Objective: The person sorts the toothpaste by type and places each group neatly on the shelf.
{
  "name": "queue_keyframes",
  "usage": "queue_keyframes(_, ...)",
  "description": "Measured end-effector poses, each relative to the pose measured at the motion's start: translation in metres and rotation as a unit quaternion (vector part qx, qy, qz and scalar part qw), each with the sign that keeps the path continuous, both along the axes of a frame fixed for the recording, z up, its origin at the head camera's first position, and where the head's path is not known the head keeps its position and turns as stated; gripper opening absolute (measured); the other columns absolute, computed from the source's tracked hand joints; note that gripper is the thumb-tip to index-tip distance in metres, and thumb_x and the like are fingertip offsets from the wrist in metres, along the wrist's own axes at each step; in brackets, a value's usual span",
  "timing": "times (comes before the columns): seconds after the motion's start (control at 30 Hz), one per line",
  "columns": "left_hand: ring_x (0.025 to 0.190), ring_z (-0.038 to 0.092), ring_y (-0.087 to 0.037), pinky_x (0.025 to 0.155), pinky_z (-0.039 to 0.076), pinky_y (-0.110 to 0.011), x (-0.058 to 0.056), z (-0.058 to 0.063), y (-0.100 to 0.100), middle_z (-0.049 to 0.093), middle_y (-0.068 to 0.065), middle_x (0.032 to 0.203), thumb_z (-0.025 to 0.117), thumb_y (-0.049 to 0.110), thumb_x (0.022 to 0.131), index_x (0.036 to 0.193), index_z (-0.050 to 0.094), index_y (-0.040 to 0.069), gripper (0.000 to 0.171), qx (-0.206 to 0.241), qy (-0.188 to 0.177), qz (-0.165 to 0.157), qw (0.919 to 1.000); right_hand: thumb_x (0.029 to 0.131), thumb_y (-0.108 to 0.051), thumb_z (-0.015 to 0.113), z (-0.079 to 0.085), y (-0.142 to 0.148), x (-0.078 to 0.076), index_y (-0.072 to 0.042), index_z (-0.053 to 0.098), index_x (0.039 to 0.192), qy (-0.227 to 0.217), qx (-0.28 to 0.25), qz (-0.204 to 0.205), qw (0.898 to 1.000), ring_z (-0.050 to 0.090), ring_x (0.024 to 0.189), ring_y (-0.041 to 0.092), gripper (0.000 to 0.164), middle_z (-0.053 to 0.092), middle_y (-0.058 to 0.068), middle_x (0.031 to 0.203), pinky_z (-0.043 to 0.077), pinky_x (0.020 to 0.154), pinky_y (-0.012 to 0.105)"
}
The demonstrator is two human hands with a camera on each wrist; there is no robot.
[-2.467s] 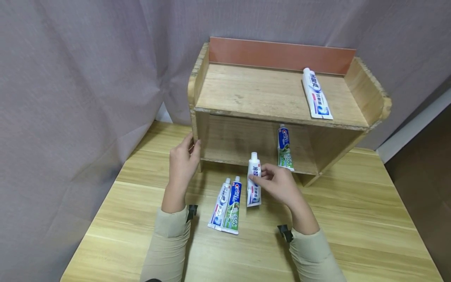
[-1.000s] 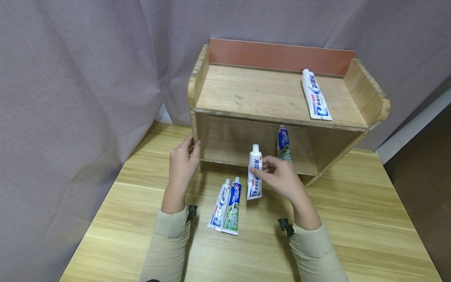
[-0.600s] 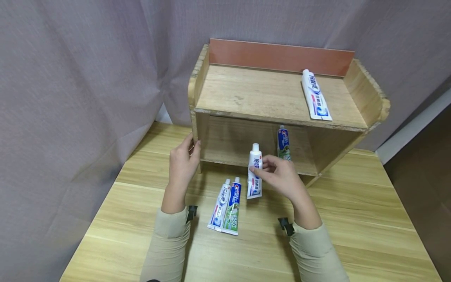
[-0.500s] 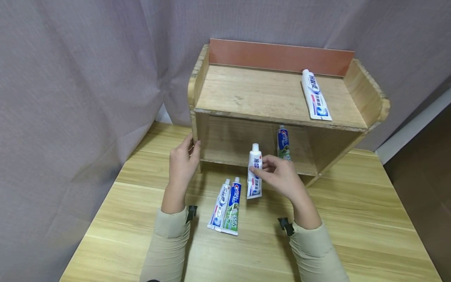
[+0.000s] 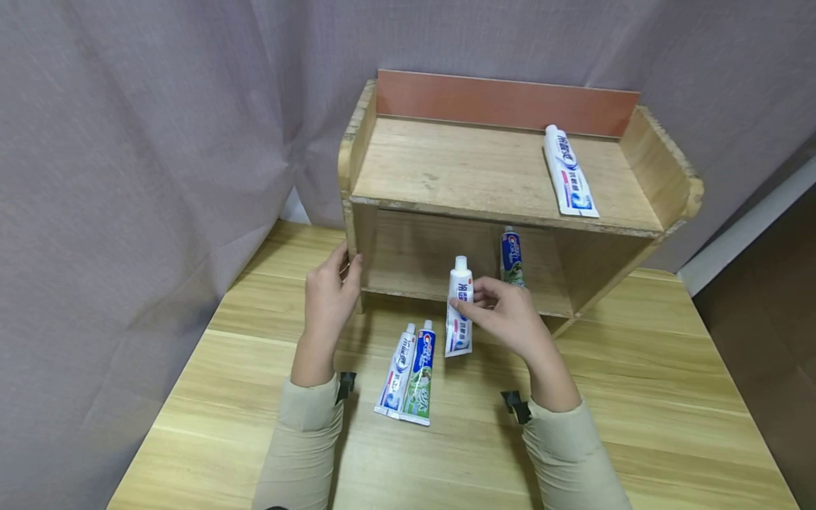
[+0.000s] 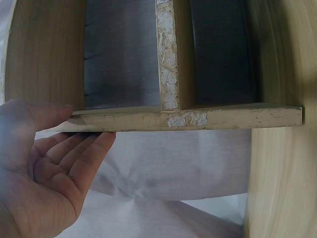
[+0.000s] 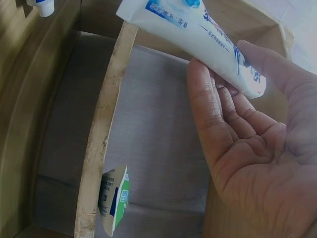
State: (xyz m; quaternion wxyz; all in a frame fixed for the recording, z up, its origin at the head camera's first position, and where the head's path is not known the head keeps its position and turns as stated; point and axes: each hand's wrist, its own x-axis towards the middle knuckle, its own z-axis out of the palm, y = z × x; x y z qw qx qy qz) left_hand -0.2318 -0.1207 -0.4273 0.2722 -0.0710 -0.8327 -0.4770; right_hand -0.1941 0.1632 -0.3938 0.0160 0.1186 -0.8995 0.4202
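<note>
In the head view my left hand (image 5: 327,294) grips the left side panel of a wooden shelf (image 5: 446,166); the left wrist view shows the thumb and fingers on opposite faces of the panel (image 6: 138,120). My right hand (image 5: 510,317) pinches a white toothpaste tube (image 5: 459,334), cap up, in front of the lower compartment. On the table below, a second white toothpaste tube (image 5: 397,372) and a blue-green toothpaste tube (image 5: 419,372) lie side by side, caps toward the shelf.
Another white toothpaste tube (image 5: 569,173) lies on the upper shelf toward the right. On the lower shelf a blue-green toothpaste tube (image 5: 512,255) is partly hidden behind my right hand. A reddish board (image 5: 503,103) edges the shelf's back, with a grey curtain (image 5: 159,142) behind.
My right hand has raised the white toothpaste tube a little toward the shelf, then nearly stopped. The left hand keeps its hold on the side panel.
</note>
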Motion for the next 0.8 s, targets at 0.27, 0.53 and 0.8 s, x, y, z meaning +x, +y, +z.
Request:
queue_keyframes(0.27, 0.104, 0.071, -0.032, 0.084, 0.062, -0.026, 0.0, 0.0, 0.0, 0.069, -0.023, 0.118, 0.062, 0.014, 0.101, 0.129, 0.064, -0.002, 0.033, 0.0, -0.001, -0.002, 1.0, 0.087, -0.03, 0.081, 0.004, -0.002, 0.0, -0.008, 0.071, 0.098, 0.006, -0.003, 0.005, 1.0, 0.068, 0.078, 0.018, 0.027, 0.073, 0.003, 0.087, 0.063, 0.066, 0.032)
queue_keyframes(0.53, 0.104, 0.071, -0.033, 0.084, 0.062, -0.027, 0.0, 0.0, -0.001, 0.069, -0.024, 0.118, 0.061, 0.014, 0.101, 0.129, 0.064, -0.003, 0.033, -0.002, 0.002, -0.002, 1.0, 0.087, -0.031, 0.08, 0.009, -0.003, 0.001, -0.008, 0.071, 0.099, 0.012, -0.001, 0.008, 1.0, 0.068, 0.079, 0.018, 0.028, 0.073, 0.003, 0.088, 0.063, 0.068, 0.033)
queue_keyframes(0.8, 0.104, 0.071, -0.032, 0.084, 0.063, -0.026, 0.0, 0.0, -0.001, 0.069, -0.023, 0.118, 0.061, 0.015, 0.101, 0.129, 0.064, -0.002, 0.033, 0.001, -0.004, -0.002, 1.0, 0.087, -0.031, 0.08, 0.012, -0.004, 0.001, -0.008, 0.071, 0.099, 0.01, -0.001, 0.005, 1.0, 0.069, 0.08, 0.018, 0.027, 0.073, 0.003, 0.09, 0.063, 0.068, 0.034)
